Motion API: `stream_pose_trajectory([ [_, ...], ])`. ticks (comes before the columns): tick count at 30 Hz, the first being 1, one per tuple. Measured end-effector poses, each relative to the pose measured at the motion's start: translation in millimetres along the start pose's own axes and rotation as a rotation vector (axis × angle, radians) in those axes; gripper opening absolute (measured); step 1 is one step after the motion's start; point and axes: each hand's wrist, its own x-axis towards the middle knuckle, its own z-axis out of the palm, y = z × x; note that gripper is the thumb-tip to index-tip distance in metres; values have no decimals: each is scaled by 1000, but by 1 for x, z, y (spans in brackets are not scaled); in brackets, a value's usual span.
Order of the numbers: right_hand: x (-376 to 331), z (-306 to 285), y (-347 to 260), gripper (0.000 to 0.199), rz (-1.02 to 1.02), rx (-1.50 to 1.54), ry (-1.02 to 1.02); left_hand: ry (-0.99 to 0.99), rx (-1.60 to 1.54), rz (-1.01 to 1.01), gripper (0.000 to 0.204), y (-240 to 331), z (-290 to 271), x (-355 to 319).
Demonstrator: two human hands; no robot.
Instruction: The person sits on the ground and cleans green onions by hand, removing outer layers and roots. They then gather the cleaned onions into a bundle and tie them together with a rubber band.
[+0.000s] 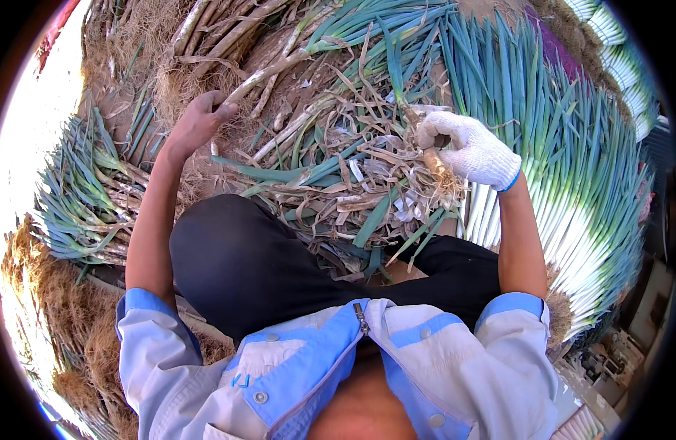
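My bare left hand [196,126] is closed, pinching the lower end of a long, soil-brown green onion [266,72] whose stalk runs up and to the right. My right hand [476,147], in a white knit glove with a blue cuff edge, grips a shorter green onion [435,161]. Its pale, hairy root end pokes out below the fingers, and its green leaves rise above them. Between both hands lies a heap of dry peeled husks and loose leaves [345,165].
Cleaned green onions [565,213] with white stems lie in a broad row at the right. Unpeeled stalks with roots [228,37] fill the far left. Another leafy bundle [88,194] and brown root masses [66,315] are at my left. My bent knees [231,253] stand before the heap.
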Motion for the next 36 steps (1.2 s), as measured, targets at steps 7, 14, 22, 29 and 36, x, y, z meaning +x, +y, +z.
stream_pose_trajectory([
  [7,44,89,15,22,113,31,163,-58,-214,-94,29,21,6,-13],
  [14,132,193,4,25,-264,-48,589,-348,-796,-235,24,14,20,-12],
  [22,180,226,-12,38,-169,141,556,-208,-7,-114,64,-4,59,-2],
  [29,199,200,36,28,64,775,548,-105,183,-24,34,8,7,44],
  [36,175,276,93,31,216,-319,339,-13,221,52,36,5,4,55],
])
